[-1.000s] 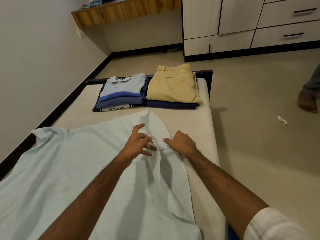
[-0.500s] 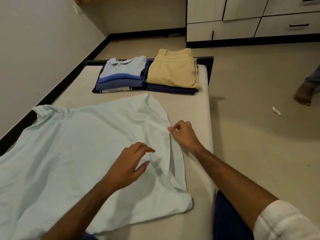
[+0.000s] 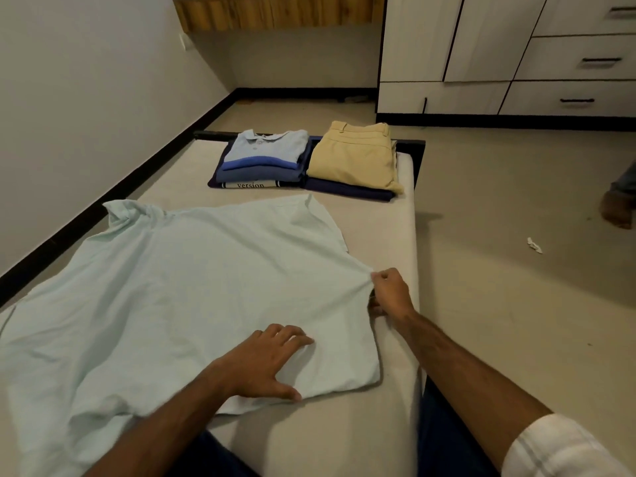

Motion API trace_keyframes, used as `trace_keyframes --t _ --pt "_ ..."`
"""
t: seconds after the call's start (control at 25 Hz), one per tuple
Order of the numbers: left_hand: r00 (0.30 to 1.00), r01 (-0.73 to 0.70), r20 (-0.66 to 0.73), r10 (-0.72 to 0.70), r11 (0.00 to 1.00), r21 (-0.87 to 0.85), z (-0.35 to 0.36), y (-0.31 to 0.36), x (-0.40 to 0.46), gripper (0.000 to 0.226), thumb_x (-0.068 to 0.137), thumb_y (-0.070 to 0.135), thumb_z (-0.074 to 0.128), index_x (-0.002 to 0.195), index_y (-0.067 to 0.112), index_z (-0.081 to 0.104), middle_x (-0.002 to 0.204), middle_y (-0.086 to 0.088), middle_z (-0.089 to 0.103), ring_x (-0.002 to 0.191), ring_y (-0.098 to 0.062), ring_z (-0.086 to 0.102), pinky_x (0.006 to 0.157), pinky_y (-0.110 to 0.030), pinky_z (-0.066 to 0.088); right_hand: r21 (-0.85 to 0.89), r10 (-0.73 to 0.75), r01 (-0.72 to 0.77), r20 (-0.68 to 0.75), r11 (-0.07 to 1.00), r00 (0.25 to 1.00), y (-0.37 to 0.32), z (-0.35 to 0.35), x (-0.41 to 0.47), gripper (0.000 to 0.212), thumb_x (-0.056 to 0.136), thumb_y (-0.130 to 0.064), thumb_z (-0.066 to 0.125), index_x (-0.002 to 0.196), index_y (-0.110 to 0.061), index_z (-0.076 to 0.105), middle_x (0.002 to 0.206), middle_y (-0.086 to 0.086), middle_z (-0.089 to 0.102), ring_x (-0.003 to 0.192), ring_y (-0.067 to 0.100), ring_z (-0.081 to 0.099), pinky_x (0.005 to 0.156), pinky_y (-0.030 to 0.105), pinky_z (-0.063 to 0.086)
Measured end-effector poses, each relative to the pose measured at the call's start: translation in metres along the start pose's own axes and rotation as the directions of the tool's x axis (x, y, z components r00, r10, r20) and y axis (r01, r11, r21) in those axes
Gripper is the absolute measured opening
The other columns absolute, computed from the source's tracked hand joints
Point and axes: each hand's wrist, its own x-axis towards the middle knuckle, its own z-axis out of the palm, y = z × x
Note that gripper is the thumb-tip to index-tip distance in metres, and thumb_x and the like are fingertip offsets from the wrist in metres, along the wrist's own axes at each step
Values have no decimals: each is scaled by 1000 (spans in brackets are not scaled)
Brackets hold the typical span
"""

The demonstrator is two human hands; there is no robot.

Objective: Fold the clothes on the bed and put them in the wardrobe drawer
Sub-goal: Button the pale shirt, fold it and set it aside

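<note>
Both hands on mint shirt (image 3: 179, 290): left hand (image 3: 265, 363) flat, fingers spread; right hand (image 3: 390, 292) grip pinching edge.

Ahead of you, a wooden shelf (image 3: 275, 12) is fixed high on the far wall, with a pale wall (image 3: 86, 98) running down your left side. A black skirting strip (image 3: 137, 173) follows the base of that wall and turns along the far one. The floor (image 3: 499, 304) to your right is plain beige, and a small crumpled white scrap (image 3: 534, 245) lies on it, well apart from everything else. At the right edge of your view, you see another person's bare foot (image 3: 617, 210) standing on the floor, cut off by the frame. A small pale switch plate (image 3: 184, 41) sits on the left wall just below the shelf's end.
</note>
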Motion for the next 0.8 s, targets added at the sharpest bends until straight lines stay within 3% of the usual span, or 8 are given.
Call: trace_keyframes --t 0.16,0.28,0.44,0.6,0.64,0.68,0.76,0.8 --pt "999 -13 33 10 997 81 6 2 -11 95 76 76 56 153 34 19 159 10 19 142 -13 22 111 -37 34 -113 43 -14 262 993 964 13 -13 -19 56 87 -61 66 108 -10 54 93 4 64 70 18 64 58 34 54" --pt "995 50 76 -68 974 220 3 4 -24 67 81 49 62 137 27 31 143 4 33 124 -19 38 95 -40 44 -290 -45 212 490 933 870 23 -20 -48 64 80 -45 82 127 -28 43 120 0 56 103 22 63 76 36 56" --pt "879 270 300 -370 906 325 -23 -24 -50 57 82 38 66 129 22 38 128 0 39 116 -24 47 85 -40 38 -448 24 525 777 724 629 31 -37 -76 41 88 -22 77 125 -30 62 107 -8 58 84 12 63 75 28 58" --pt "834 404 362 -417 907 116 -23 -71 -93 28 83 32 64 101 28 44 103 8 51 88 -12 51 73 -27 38 -545 -49 434 582 717 811 33 -43 -81 12 95 -14 63 98 -24 69 87 -5 57 76 14 59 63 19 46" --pt "835 432 357 -420 901 50 -19 -78 -107 23 85 28 62 101 29 46 101 8 54 84 -10 52 72 -25 39 -626 -127 463 504 627 854 36 -39 -86 9 95 -17 62 95 -24 68 93 -3 55 85 18 57 67 22 44" --pt "841 451 333 -426 892 1 -15 -84 -121 19 87 24 58 103 30 48 102 9 56 85 -9 53 73 -25 41 -754 -292 517 429 406 855 41 -32 -91 5 93 -20 62 94 -23 66 99 -1 51 91 22 53 71 27 42" --pt "863 472 228 -450 881 -46 -2 -94 -153 13 94 24 49 100 35 50 106 12 59 90 -8 54 81 -28 42 -811 -579 584 458 40 675 55 -10 -100 16 86 -28 69 101 -21 66 110 2 49 94 25 48 75 36 38" --pt "879 466 159 -449 880 -89 5 -96 -169 11 97 28 46 98 37 51 106 14 58 92 -7 55 84 -29 42 -751 -612 661 528 -11 589 56 0 -106 28 86 -36 70 110 -23 65 118 2 50 99 26 48 80 39 38"
